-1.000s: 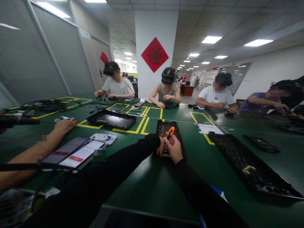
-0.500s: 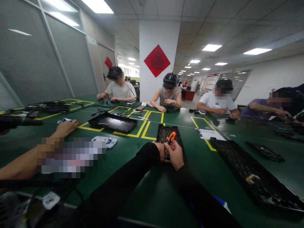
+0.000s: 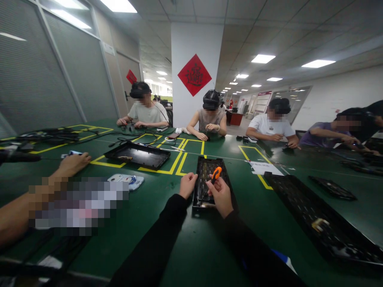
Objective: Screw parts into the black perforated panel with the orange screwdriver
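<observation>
A black plastic casing [image 3: 211, 164] with small fittings inside lies in front of me, long side pointing away. My right hand [image 3: 223, 196] is over its right part, closed around a screwdriver [image 3: 216, 174] with an orange and black handle. The handle leans up and to the right, while its thin shaft reaches down into the casing. At the casing's left rim is my left hand [image 3: 188, 185], its fingers curled and pressed together. What it holds, if anything, is hidden.
A larger black tray [image 3: 161, 162] lies at the left, and a long black casing [image 3: 317, 215] at the right. Near the left tray is a phone in a clear case [image 3: 131, 182]. A co-worker's arm [image 3: 56, 181] reaches in from the left. Other people sit across the green table [image 3: 179, 247].
My left hand has moved left, away from my right hand, to the casing's left rim. The right hand still holds the screwdriver. The view has shifted slightly.
</observation>
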{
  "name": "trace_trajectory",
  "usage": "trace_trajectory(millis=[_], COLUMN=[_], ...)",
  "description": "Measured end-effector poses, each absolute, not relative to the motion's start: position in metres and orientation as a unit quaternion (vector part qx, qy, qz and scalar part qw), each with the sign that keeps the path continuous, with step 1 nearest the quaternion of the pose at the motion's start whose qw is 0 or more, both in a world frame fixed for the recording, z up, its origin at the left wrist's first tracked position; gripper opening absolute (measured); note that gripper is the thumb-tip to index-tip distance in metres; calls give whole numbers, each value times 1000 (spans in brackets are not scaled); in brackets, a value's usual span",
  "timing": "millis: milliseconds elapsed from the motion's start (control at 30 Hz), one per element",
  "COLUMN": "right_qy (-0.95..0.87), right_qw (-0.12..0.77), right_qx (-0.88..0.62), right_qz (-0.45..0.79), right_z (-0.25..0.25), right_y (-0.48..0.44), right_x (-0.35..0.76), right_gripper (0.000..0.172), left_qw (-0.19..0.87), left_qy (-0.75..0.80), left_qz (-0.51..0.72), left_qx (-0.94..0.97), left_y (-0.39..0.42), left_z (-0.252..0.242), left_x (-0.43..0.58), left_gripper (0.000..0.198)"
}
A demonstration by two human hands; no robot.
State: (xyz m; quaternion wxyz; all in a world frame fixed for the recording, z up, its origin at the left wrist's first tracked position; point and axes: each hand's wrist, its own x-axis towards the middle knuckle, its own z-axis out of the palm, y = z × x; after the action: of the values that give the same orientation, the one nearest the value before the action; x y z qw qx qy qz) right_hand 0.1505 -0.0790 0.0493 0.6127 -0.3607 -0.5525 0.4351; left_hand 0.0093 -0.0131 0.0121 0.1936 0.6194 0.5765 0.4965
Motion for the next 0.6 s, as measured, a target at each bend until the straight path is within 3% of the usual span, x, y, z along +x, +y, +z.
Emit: trace_trajectory(millis=[167,600], right_qy=[-558,-604], right_qw=[610,589], right_qx=[-361,-300], right_qz=[432,444], right_z=[50,57], right_y=[-80,-88], right_x=[151,150], right_gripper=[35,41], left_qw=[187,190], left_qy=[583,557], left_qz=[447,470], left_qx=[652,658], left_y=[-10,-12], left_z=[7,1], left_x=[12,10], left_gripper=[32,31])
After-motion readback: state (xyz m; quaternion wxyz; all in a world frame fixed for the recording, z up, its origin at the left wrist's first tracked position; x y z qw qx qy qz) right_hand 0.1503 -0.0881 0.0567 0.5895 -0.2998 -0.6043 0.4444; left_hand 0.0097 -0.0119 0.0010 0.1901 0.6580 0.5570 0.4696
